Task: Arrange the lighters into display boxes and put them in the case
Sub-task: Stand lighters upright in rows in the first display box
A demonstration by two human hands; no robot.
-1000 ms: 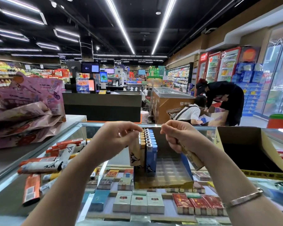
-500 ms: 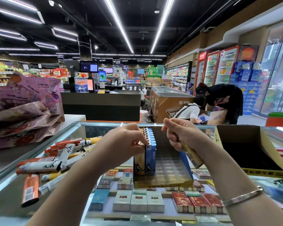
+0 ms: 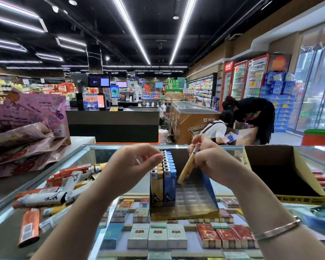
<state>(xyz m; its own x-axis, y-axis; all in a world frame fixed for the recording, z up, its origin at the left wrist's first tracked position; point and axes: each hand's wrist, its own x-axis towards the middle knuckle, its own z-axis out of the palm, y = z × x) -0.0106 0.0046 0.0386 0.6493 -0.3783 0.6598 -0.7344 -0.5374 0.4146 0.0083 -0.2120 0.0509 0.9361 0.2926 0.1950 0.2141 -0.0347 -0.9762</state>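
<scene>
A display box point(image 3: 195, 212) with a clear slotted tray stands on the glass counter point(image 3: 86, 152). Its left side holds a row of tan lighters point(image 3: 156, 190) and a row of blue lighters point(image 3: 169, 184), all upright. My right hand point(image 3: 212, 162) pinches a tan lighter point(image 3: 187, 168), tilted, its lower end over the tray's free slots. My left hand point(image 3: 133, 166) hovers just left of the rows with fingers loosely curled and nothing in it. A heap of loose lighters point(image 3: 60, 186) in orange, white and yellow lies on the counter to the left.
An open yellow cardboard box point(image 3: 281, 177) with a dark inside sits at the right. Purple snack bags point(image 3: 26, 126) are piled at the far left. Cigarette packs point(image 3: 158, 235) lie under the glass. Two people point(image 3: 251, 117) bend over a carton beyond the counter.
My left hand set a tan lighter into the front of the tan row and let go. My right hand swung its tan lighter down towards the tray.
</scene>
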